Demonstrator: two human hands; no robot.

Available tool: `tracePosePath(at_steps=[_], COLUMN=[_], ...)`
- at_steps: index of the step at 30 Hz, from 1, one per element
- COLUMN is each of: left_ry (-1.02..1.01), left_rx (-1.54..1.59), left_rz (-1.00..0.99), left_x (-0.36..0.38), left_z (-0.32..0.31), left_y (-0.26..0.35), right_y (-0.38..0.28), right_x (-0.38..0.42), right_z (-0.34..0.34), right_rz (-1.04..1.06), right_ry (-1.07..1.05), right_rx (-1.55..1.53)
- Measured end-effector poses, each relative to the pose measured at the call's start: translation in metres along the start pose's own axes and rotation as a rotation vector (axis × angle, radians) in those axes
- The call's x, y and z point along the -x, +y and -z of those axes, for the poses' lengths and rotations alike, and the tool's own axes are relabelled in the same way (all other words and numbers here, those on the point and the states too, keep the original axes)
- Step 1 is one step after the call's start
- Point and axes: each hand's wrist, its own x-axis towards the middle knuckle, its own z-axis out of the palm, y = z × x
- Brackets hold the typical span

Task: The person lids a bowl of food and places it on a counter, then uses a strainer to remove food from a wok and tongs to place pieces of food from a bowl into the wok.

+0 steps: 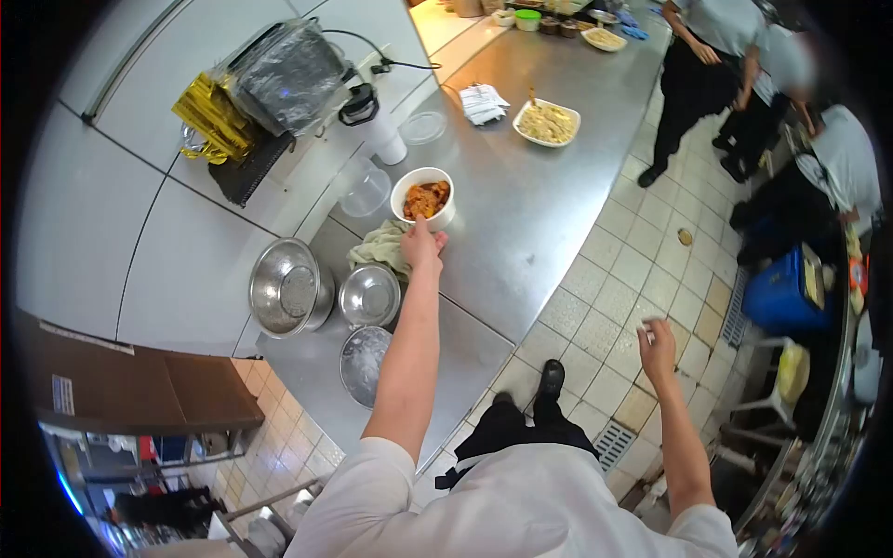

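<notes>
On the steel counter (502, 219) stands a white round bowl (447, 216) with reddish-orange food (426, 199) in it. My left hand (423, 245) is at the bowl's near rim, its fingers closed on the edge. A crumpled pale cloth (379, 247) lies just left of that hand. Out over the tiled floor hangs my right hand (658, 346), fingers apart and holding nothing. Left of the bowl is a clear plastic container (364, 186), with a clear round lid (423, 127) behind it.
Metal bowls (370, 295) stand at the near left of the counter. Farther back are a white cup (379, 130), papers (483, 104) and a square dish (547, 125) of pale food. Several people stand at the right, near a blue bin (789, 290).
</notes>
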Motion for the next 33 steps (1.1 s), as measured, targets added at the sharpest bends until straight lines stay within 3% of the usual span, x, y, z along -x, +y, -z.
tracePosePath(at_steps=[3, 8, 12, 14, 15, 17, 19, 20, 23, 24, 26, 27, 29, 33], left_ry=[0.153, 0.167, 0.142, 0.156, 0.176, 0.218, 0.248, 0.275, 0.330, 0.337, 0.368, 0.389, 0.382, 0.452], left_rx=[-0.045, -0.120, -0.168, -0.184, -0.204, -0.193, -0.371, -0.375, -0.117, 0.045, 0.201, 0.202, 0.186, 0.192], left_rz=[-0.061, -0.118, -0.133, -0.135, -0.135, -0.103, -0.264, -0.264, -0.198, -0.113, -0.034, -0.041, -0.027, -0.044], left_x=[-0.005, 0.011, 0.052, 0.067, 0.072, 0.098, 0.103, 0.107, 0.128, 0.133, 0.136, 0.136, 0.137, 0.137], left_z=[-0.011, -0.008, 0.003, 0.013, 0.019, 0.012, 0.019, 0.014, -0.012, -0.020, -0.024, -0.025, -0.024, -0.026], left_y=[0.003, 0.003, -0.003, -0.021, -0.036, -0.037, -0.076, -0.079, -0.069, -0.056, -0.054, -0.059, -0.066, -0.072], right_y=[-0.051, -0.131, -0.154, -0.172, -0.181, -0.200, -0.220, -0.212, -0.210, -0.209, -0.239, -0.245, -0.264, -0.255], right_x=[-0.091, -0.154, -0.196, -0.224, -0.236, -0.246, -0.246, -0.241, -0.280, -0.293, -0.342, -0.364, -0.406, -0.462], right_z=[-0.028, -0.085, -0.151, -0.177, -0.184, -0.191, -0.167, -0.178, -0.191, -0.218, -0.242, -0.269, -0.308, -0.353], right_rz=[0.177, 0.264, 0.293, 0.118, 0.148, -0.278, -0.184, 0.032, 0.034, 0.068, 0.587, 0.828, 0.942, 1.086], right_ry=[-0.014, -0.161, -0.321, -0.480, -0.513, -0.994, -1.251, -1.148, -1.307, -1.192, -0.781, -0.453, -0.137, -0.231], right_rx=[-0.091, -0.280, -0.461, -0.641, -0.644, -0.865, -0.601, -0.602, -0.454, -0.599, -0.314, -0.251, -0.186, 0.134])
